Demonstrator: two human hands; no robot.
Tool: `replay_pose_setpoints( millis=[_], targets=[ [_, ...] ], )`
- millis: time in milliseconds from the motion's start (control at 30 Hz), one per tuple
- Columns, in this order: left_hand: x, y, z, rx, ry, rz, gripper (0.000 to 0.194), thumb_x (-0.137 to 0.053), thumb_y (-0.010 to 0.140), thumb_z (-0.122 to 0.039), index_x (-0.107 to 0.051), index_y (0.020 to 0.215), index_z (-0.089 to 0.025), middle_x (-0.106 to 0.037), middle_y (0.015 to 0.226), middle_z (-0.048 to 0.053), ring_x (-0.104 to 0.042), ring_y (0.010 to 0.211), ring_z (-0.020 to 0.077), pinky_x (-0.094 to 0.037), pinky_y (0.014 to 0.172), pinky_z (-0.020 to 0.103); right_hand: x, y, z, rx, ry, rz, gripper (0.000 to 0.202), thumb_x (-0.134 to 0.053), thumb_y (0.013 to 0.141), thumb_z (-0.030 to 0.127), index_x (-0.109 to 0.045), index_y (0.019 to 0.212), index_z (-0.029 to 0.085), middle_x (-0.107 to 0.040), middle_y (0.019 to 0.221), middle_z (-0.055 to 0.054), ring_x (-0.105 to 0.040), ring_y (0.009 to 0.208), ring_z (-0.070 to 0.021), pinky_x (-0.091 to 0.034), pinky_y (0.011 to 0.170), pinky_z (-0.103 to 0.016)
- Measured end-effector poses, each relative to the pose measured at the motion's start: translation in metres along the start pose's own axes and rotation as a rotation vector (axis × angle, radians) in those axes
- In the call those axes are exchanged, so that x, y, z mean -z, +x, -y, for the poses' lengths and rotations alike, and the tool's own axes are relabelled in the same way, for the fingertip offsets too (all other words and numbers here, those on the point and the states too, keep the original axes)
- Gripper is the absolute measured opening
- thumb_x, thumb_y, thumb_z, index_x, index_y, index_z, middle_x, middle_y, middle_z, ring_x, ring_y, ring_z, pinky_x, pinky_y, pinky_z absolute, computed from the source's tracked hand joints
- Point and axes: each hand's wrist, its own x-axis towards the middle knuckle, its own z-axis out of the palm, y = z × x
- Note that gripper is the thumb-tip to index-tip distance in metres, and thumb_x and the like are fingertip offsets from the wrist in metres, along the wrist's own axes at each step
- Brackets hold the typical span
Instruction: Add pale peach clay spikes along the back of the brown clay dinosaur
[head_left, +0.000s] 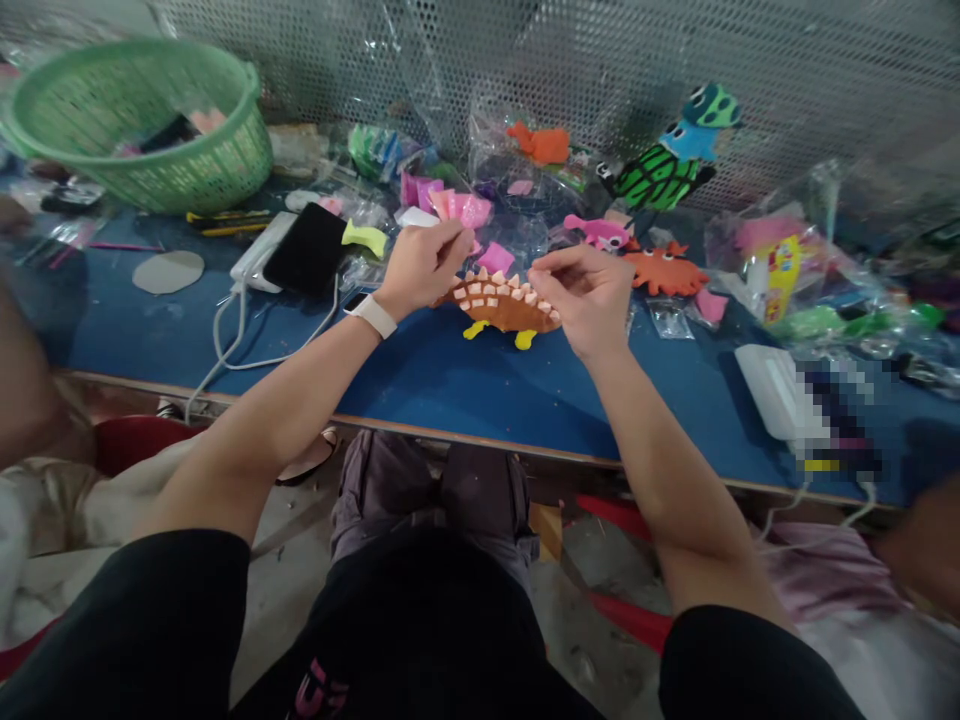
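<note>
A brown clay dinosaur figure [504, 312] lies on the blue table between my two hands. It has rows of pale studs, small spikes along its back and yellow feet. My left hand [426, 262], with a pale band on the wrist, is closed in a pinch above its left end, in front of a lump of pink clay [463, 207]. Whatever those fingers hold is hidden. My right hand [589, 295] is pinched at the figure's right end, and what lies between thumb and finger is too small to name. A flat pink clay piece [496, 257] sits just behind the figure.
To the left are a green basket [187, 165], a black phone [306, 248] and white cables. An orange clay crab [666, 270] and a stacked turtle figure [660, 170] stand at right, near plastic bags [780, 260]. People sit on both sides.
</note>
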Motion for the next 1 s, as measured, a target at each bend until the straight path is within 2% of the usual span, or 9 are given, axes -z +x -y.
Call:
replay_pose_setpoints(
  millis=[100, 267, 400, 500, 567, 667, 767, 867, 1000],
  targets=[
    [0.0, 0.001, -0.001, -0.007, -0.001, -0.002, 0.055, -0.045, 0.12, -0.05, -0.047, 0.072, -0.024, -0.041, 0.059, -0.002, -0.044, 0.055, 0.015, -0.033, 0.061, 0.038, -0.001, -0.001, 0.001, 0.038, -0.029, 0.013, 0.018, -0.09, 0.091, 0.051, -0.086, 0.091, 0.034, -0.083, 0.088, 0.0, -0.073, 0.078, -0.0212, -0.066, 0.077, -0.045],
    [-0.002, 0.001, -0.004, -0.02, -0.007, -0.013, 0.052, -0.046, 0.119, -0.047, -0.044, 0.071, -0.024, -0.04, 0.058, -0.002, -0.043, 0.055, 0.0151, -0.033, 0.061, 0.038, 0.001, -0.003, 0.002, 0.072, -0.102, 0.023, 0.026, -0.085, 0.098, 0.059, -0.086, 0.099, 0.033, -0.084, 0.093, -0.001, -0.073, 0.08, -0.0218, -0.068, 0.084, -0.047],
    [0.0, -0.001, -0.009, -0.035, -0.027, -0.025, 0.045, -0.053, 0.116, -0.043, -0.057, 0.076, -0.024, -0.048, 0.06, -0.001, -0.048, 0.055, 0.0148, -0.037, 0.062, 0.036, 0.001, -0.005, 0.006, 0.138, -0.158, 0.049, 0.026, -0.08, 0.103, 0.06, -0.087, 0.11, 0.036, -0.086, 0.102, -0.002, -0.076, 0.087, -0.0239, -0.069, 0.09, -0.05],
    [0.003, -0.002, -0.018, -0.081, -0.018, 0.012, 0.023, -0.062, 0.11, -0.036, -0.072, 0.093, -0.024, -0.056, 0.062, -0.001, -0.053, 0.056, 0.0149, -0.042, 0.064, 0.035, -0.003, -0.007, 0.009, 0.125, -0.107, 0.049, 0.029, -0.083, 0.101, 0.063, -0.086, 0.111, 0.036, -0.087, 0.105, -0.003, -0.079, 0.091, -0.0251, -0.069, 0.091, -0.05],
    [0.004, -0.004, -0.026, -0.119, 0.005, 0.05, 0.017, -0.064, 0.107, -0.035, -0.077, 0.103, -0.024, -0.058, 0.062, -0.002, -0.057, 0.057, 0.0157, -0.043, 0.064, 0.034, -0.005, -0.008, 0.011, 0.102, -0.063, 0.05, 0.031, -0.085, 0.099, 0.065, -0.086, 0.111, 0.036, -0.087, 0.104, -0.002, -0.082, 0.093, -0.0253, -0.07, 0.089, -0.048],
    [0.001, -0.008, -0.038, -0.184, 0.032, 0.071, 0.02, -0.064, 0.105, -0.035, -0.077, 0.116, -0.025, -0.063, 0.065, -0.001, -0.061, 0.058, 0.017, -0.042, 0.062, 0.034, -0.009, -0.009, 0.012, 0.09, 0.004, 0.068, 0.03, -0.09, 0.096, 0.061, -0.085, 0.116, 0.038, -0.088, 0.103, 0.0, -0.085, 0.095, -0.0239, -0.069, 0.086, -0.044],
    [-0.002, -0.012, -0.046, -0.254, 0.03, 0.07, 0.03, -0.066, 0.097, -0.027, -0.076, 0.125, -0.025, -0.069, 0.071, 0.0, -0.064, 0.059, 0.0171, -0.043, 0.062, 0.033, -0.011, -0.01, 0.013, 0.068, 0.068, 0.073, 0.032, -0.093, 0.095, 0.059, -0.085, 0.118, 0.039, -0.089, 0.104, 0.002, -0.086, 0.098, -0.023, -0.07, 0.09, -0.042],
    [-0.004, -0.014, -0.047, -0.29, 0.019, 0.085, 0.034, -0.067, 0.094, -0.025, -0.077, 0.127, -0.024, -0.073, 0.074, 0.001, -0.065, 0.059, 0.0167, -0.044, 0.061, 0.032, -0.011, -0.009, 0.014, 0.05, 0.082, 0.06, 0.038, -0.093, 0.092, 0.066, -0.085, 0.116, 0.037, -0.09, 0.107, 0.001, -0.087, 0.101, -0.024, -0.071, 0.094, -0.044],
    [-0.006, -0.014, -0.043, -0.26, 0.022, 0.097, 0.027, -0.068, 0.1, -0.031, -0.079, 0.123, -0.023, -0.072, 0.072, 0.001, -0.064, 0.059, 0.0164, -0.042, 0.06, 0.031, -0.012, -0.01, 0.015, 0.006, 0.075, 0.09, 0.046, -0.091, 0.09, 0.074, -0.084, 0.116, 0.037, -0.09, 0.103, 0.0, -0.087, 0.098, -0.0258, -0.072, 0.096, -0.046]
  ],
)
